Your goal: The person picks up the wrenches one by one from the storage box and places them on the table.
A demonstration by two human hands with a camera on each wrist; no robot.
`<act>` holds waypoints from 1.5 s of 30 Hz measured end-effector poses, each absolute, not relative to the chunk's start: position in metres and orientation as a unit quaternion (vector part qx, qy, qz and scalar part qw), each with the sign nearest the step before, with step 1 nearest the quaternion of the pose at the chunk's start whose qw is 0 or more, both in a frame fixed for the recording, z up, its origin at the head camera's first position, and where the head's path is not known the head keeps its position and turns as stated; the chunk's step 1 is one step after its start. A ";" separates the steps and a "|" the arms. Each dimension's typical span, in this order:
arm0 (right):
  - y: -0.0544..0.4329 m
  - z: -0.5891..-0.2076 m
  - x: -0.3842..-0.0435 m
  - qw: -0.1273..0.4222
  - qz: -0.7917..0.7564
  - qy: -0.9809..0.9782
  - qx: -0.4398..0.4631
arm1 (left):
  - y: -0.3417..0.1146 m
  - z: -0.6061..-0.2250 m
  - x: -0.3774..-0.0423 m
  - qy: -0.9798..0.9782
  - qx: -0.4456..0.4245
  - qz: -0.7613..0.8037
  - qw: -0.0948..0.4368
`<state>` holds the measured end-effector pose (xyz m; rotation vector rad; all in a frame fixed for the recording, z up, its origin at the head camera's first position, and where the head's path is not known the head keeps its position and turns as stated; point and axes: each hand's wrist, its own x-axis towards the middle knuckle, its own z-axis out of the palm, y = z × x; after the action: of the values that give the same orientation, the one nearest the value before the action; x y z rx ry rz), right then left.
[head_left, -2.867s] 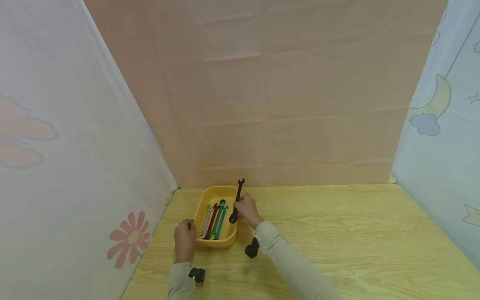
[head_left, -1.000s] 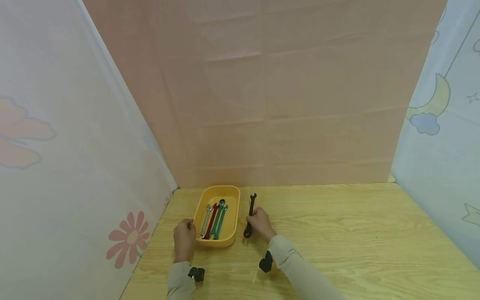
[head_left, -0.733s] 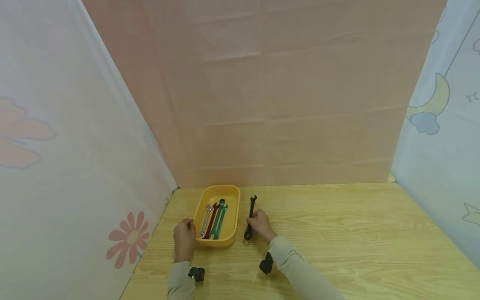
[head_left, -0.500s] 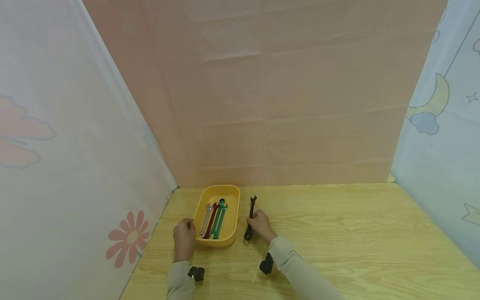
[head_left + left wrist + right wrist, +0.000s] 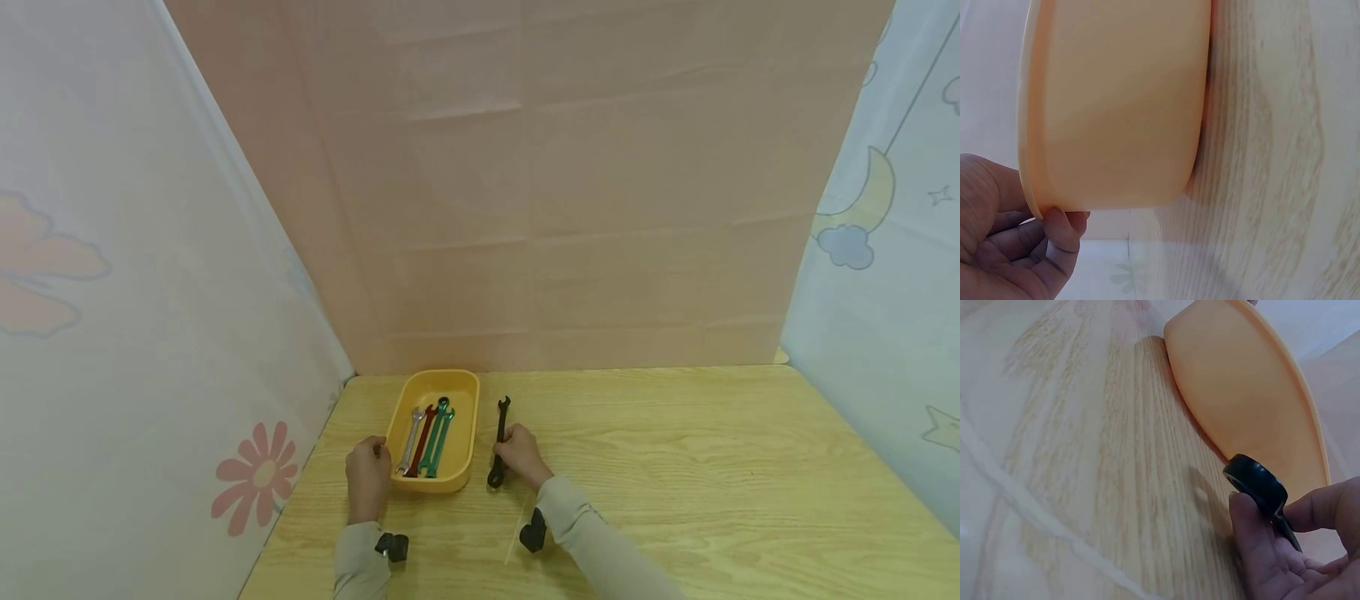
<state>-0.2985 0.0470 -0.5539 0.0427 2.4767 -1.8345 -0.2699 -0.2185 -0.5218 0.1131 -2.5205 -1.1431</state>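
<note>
My left hand (image 5: 368, 479) pinches the rim of a yellow plastic tray (image 5: 473, 442) at its left side; the left wrist view shows thumb and fingers on the tray's edge (image 5: 1026, 125). My right hand (image 5: 521, 454) holds a black combination wrench (image 5: 501, 429) by its shank, just right of the tray. Its open end points away from me, its ring end (image 5: 1254, 478) towards me. A shadow lies under the ring end on the table; whether the wrench touches the wood I cannot tell. Inside the tray lie a silver wrench (image 5: 410, 442), a red wrench (image 5: 424, 442) and two green wrenches (image 5: 441, 446).
The wood-grain table (image 5: 675, 467) stretches to the right of the hands. A pink-brown sheet (image 5: 562, 208) hangs behind its far edge, with patterned cloth walls (image 5: 150, 250) on both sides. Each wrist wears a small black camera (image 5: 533, 531).
The black wrench has moved from above the tray's right side to the right and towards me, still in my right hand. Lately it has shifted only slightly. My left hand stays at the tray.
</note>
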 end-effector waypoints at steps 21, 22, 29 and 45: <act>0.050 -0.552 -0.293 0.030 -0.560 0.827 -0.024 | -0.218 -0.520 -0.271 -0.896 0.051 -0.402 0.182; 0.050 -0.551 -0.292 0.027 -0.553 0.832 -0.025 | -0.218 -0.520 -0.271 -0.896 0.051 -0.403 0.180; 0.051 -0.546 -0.290 0.008 -0.501 0.865 -0.028 | -0.217 -0.520 -0.271 -0.896 0.053 -0.405 0.173; 0.047 -0.545 -0.289 0.004 -0.408 0.913 -0.012 | -0.219 -0.522 -0.269 -0.896 0.041 -0.401 0.185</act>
<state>-0.2885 0.0466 -0.5453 -0.0364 2.8602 -1.2782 -0.2694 -0.2186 -0.5220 0.1147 -2.5247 -1.1301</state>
